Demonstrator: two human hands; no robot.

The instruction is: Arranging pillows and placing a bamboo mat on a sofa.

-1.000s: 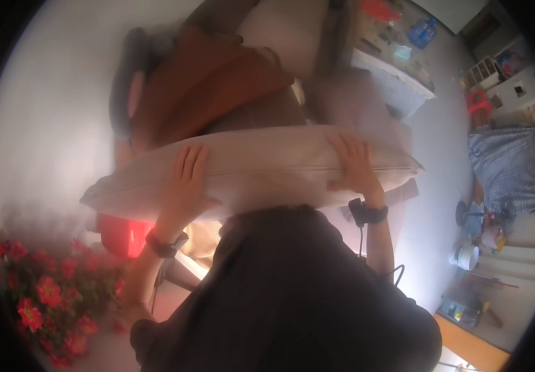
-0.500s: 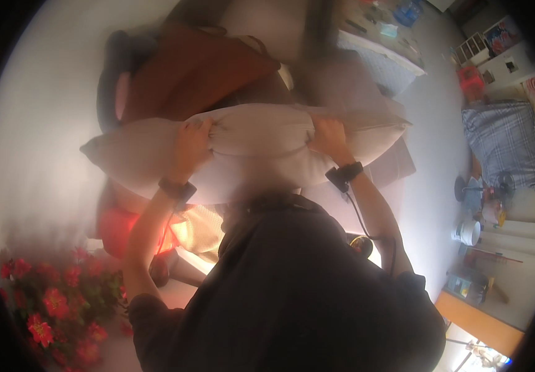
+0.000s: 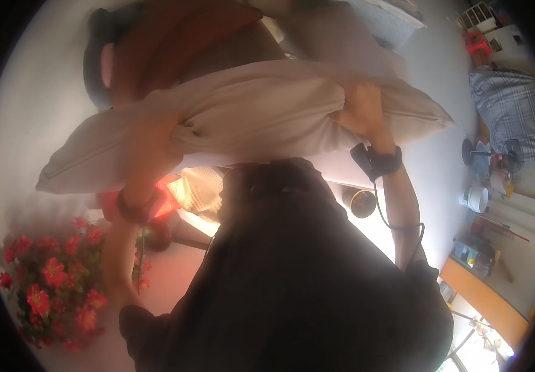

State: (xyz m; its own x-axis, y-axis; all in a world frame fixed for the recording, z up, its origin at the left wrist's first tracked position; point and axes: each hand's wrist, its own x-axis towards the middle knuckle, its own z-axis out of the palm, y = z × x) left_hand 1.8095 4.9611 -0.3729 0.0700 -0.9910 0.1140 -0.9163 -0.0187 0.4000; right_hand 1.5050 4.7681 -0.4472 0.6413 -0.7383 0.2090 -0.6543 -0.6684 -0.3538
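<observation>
A long pale beige pillow (image 3: 261, 115) stretches across the upper middle of the head view, bunched where my fingers press in. My left hand (image 3: 156, 146) grips its left part and is motion-blurred, a dark band on the wrist. My right hand (image 3: 360, 111) clutches the right part, with a black wrist strap and a cable running down the forearm. Behind the pillow lies a brown cushion or seat back (image 3: 181, 37). My dark shirt fills the lower middle.
Red flowers (image 3: 50, 285) sit at the lower left. A glowing red object (image 3: 165, 198) shows under the pillow. A round dark tin (image 3: 360, 203) lies near my right forearm. A blue checked cloth (image 3: 515, 105), small fans and cluttered items stand on the right.
The pillow has come up and closer, and both hands now squeeze it harder, bunching the fabric. My left hand is moving fast and blurred.
</observation>
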